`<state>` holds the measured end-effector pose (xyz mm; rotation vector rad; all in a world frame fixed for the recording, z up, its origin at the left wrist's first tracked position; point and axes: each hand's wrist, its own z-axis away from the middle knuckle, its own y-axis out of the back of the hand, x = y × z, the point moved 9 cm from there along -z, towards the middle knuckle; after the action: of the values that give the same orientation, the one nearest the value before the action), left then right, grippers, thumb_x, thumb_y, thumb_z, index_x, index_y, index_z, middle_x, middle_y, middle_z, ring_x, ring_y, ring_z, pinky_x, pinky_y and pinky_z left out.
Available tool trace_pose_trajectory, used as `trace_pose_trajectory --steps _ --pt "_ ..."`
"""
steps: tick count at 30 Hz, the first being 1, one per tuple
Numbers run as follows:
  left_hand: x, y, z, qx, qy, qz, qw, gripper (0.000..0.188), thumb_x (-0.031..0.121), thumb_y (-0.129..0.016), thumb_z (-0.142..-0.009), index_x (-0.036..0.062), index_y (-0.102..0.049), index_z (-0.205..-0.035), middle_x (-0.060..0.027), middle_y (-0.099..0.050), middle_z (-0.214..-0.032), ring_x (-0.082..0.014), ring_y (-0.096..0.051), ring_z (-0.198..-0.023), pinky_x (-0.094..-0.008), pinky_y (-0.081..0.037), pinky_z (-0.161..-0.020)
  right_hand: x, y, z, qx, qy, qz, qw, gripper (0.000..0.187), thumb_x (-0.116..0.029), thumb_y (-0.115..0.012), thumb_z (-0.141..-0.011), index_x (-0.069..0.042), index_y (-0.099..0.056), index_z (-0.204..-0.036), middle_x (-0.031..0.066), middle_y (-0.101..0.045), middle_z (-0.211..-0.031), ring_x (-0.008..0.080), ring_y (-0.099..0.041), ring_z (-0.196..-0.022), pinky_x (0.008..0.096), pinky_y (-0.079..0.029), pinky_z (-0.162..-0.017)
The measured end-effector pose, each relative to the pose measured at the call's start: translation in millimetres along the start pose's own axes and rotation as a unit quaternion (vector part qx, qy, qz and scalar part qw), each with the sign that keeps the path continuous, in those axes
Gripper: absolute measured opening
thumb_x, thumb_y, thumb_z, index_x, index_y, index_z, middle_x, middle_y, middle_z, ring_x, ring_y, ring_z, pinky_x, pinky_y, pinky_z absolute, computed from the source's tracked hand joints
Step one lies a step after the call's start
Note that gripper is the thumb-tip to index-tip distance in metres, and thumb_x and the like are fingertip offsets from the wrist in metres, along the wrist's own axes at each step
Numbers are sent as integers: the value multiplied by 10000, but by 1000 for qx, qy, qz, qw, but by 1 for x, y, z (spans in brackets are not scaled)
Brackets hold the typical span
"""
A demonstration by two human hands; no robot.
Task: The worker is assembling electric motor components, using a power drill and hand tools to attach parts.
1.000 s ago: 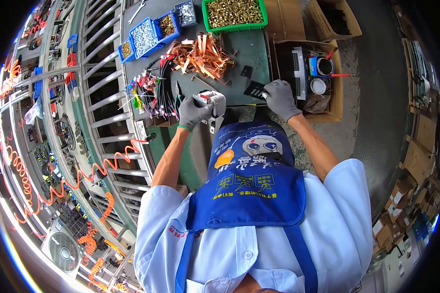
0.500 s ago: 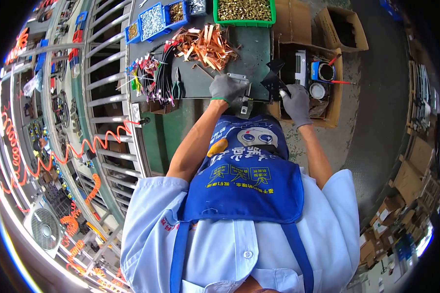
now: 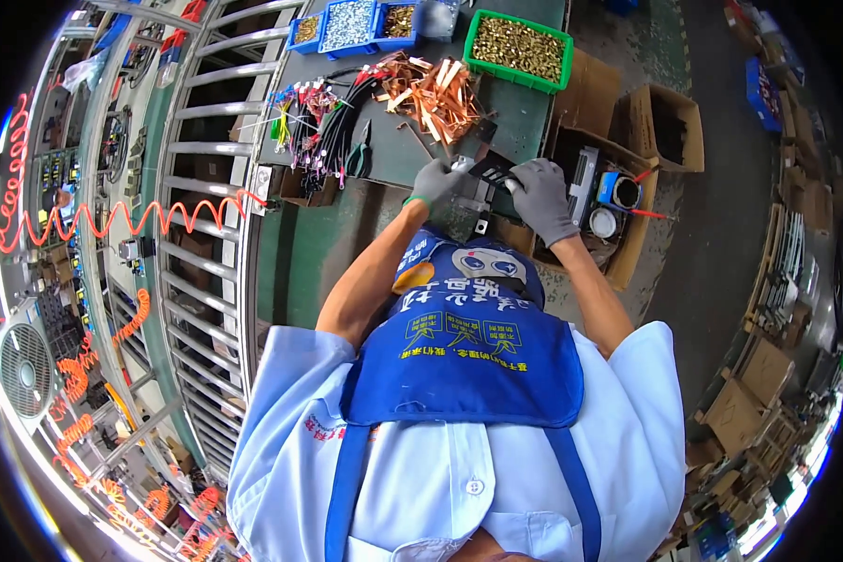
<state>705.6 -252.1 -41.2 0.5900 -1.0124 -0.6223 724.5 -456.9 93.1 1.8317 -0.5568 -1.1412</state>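
Observation:
Both my hands wear grey gloves and meet at the front edge of the green-topped table (image 3: 398, 167). My left hand (image 3: 433, 184) is closed around a silver metal part (image 3: 461, 165), most of which its fingers hide. A flat black metal plate with cut-outs (image 3: 491, 169) is pinched in my right hand (image 3: 543, 195), its inner end lying over or against the silver part; whether they touch, I cannot tell. Just beyond is a pile of copper strips (image 3: 433, 98). Black-handled pliers (image 3: 359, 155) lie left of my left hand, beside a bundle of wires (image 3: 311, 122).
Blue bins (image 3: 347, 25) of small parts and a green tray (image 3: 520, 84) of brass pieces line the table's far side. An open carton (image 3: 642, 245) with a blue tape-like roll stands right of my right hand. Metal rollers (image 3: 217, 187) and a coiled orange hose (image 3: 112, 220) are on the left.
My right hand has brought the black plate leftward from over the carton's edge to the silver part by my left hand. The whole view has shifted and turned slightly.

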Motion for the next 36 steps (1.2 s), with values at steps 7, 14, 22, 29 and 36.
trace_pose_trajectory --steps 7,14,22,29,36 --pt "-60 -19 48 -133 217 517 817 755 727 -433 -872 10 -644 -981 -31 -512 -690 -179 -483 -571 -308 -416 -546 -55 -8 3 73 179 81 978 320 -72 -612 -760 -120 -669 -1072 44 -617 -1153 250 -541 -1132 406 -405 -969" --pt "-26 -31 52 -159 201 564 785 776 794 -393 -846 75 -641 -1001 0 -523 -754 -144 -423 -591 -307 -350 -533 -34 -79 51 -26 203 48 978 295 -90 -570 -785 -71 -660 -1066 80 -619 -1178 273 -536 -1169 413 -455 -971" --pt "-21 10 37 -137 76 261 952 382 384 -630 -845 12 -674 -920 -60 -639 -728 -155 -598 -624 -312 -491 -553 -64 -72 84 -81 161 -82 980 285 -97 -606 -735 -53 -648 -1013 84 -647 -1061 275 -582 -1087 418 -496 -882" --pt "-8 11 35 -181 69 267 944 369 349 -635 -830 4 -671 -955 -48 -640 -764 -152 -600 -652 -300 -483 -560 -8 -63 103 -124 -127 -153 972 151 -75 -603 -769 -16 -669 -891 145 -674 -920 323 -634 -917 397 -520 -809" --pt "17 24 46 -215 95 394 888 677 685 -396 -905 85 -684 -1028 3 -606 -750 -115 -506 -600 -253 -381 -462 63 -153 127 -79 -505 -598 617 364 -252 -443 -989 -102 -511 -1314 56 -627 -1077 299 -651 -912 385 -520 -801"
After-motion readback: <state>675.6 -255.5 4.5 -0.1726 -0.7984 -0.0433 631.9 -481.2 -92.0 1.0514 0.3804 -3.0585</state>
